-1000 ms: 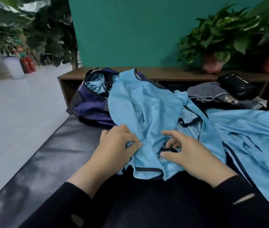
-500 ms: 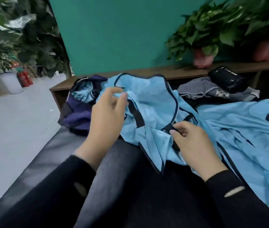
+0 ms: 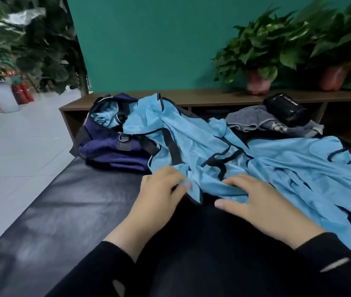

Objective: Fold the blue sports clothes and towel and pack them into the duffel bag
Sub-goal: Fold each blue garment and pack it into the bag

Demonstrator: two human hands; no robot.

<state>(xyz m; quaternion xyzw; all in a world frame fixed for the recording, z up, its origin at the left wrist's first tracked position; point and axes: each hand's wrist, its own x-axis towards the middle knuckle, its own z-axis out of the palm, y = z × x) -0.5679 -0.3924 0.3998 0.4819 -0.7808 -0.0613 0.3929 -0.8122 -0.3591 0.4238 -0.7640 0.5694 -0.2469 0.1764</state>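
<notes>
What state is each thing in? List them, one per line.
Navy fabric duffel bag: open, blue cloth inside.
Light blue mesh jersey: unfolded, crumpled.
Grey knitted towel: crumpled, unpacked.
Left hand: pinching jersey hem.
Right hand: flat on jersey.

Bare hands (image 3: pixel 161 189) emerge from long black sleeves (image 3: pixel 339 264), each sleeve bearing 1 small pale grey dash.

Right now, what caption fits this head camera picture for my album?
Left hand pinching and right hand flat on a blue sports top beside the navy duffel bag.
</notes>
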